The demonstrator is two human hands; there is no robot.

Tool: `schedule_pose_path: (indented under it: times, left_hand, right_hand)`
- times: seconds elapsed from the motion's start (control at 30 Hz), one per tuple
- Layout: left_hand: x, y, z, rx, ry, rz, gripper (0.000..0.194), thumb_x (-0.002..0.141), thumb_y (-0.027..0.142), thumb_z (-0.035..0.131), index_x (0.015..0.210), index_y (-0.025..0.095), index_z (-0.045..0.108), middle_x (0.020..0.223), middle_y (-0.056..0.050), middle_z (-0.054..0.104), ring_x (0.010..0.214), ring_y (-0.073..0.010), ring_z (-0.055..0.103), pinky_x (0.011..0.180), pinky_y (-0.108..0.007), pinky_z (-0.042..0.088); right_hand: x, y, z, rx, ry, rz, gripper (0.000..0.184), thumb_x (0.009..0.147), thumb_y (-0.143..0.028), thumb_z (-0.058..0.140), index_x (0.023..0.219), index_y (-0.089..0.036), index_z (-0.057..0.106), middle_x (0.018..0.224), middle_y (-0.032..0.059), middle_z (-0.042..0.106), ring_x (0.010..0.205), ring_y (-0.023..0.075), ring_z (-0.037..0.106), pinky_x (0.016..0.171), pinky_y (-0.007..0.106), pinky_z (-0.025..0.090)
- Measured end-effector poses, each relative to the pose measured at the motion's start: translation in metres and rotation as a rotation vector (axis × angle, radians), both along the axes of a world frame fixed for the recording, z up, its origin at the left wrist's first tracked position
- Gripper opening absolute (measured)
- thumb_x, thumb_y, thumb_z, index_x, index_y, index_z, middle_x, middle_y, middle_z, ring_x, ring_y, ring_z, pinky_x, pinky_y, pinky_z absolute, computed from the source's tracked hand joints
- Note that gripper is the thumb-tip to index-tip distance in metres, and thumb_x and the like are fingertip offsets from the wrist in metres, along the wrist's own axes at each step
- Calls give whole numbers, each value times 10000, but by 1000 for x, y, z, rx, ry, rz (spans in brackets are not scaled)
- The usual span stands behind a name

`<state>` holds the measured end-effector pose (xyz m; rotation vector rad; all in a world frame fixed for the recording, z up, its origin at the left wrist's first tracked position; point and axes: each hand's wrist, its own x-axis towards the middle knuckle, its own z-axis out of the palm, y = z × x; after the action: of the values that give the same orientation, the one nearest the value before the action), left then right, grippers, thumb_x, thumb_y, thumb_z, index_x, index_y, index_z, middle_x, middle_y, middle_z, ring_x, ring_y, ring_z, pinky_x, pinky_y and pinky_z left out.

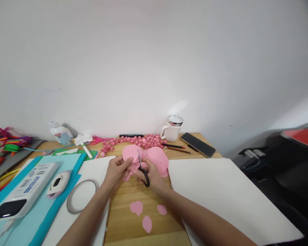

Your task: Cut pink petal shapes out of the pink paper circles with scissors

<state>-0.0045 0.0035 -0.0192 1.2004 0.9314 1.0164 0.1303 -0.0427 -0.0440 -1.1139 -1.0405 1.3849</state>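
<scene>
My left hand (120, 168) pinches the lower edge of a round pink paper disc (130, 153), held up over the table. In my right hand (152, 172) is a pair of scissors (140, 161) with black handles, its blades pointing up at the right edge of the disc. Whether the blades bite into the paper I cannot tell. Behind my right hand lie more pink paper discs (159, 159), overlapping in a pile. Closer to me, several small pink paper pieces (147, 224) rest on the wooden table (125, 212).
Pink rolled paper rosebuds (151, 140) lie along the wall beside a white mug (171, 130) and a phone (198, 145). White boards (220, 191) flank the wood. To the left are a tape roll (71, 198), a white power bank (28, 188) and a bottle (59, 132).
</scene>
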Motion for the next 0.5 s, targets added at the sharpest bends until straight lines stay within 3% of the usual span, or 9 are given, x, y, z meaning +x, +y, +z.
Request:
schedule_pose_path:
  times: [0.5]
  left_hand:
    - [-1, 1, -1, 5, -5, 71, 382, 685, 364, 721, 491, 156, 465, 313, 79, 409, 283, -32, 319, 333, -162, 274]
  right_hand:
    - [-2, -2, 3, -12, 0, 19, 506, 638, -395, 751, 1000, -178, 472, 443, -94, 516, 372, 73, 411, 366, 159, 265]
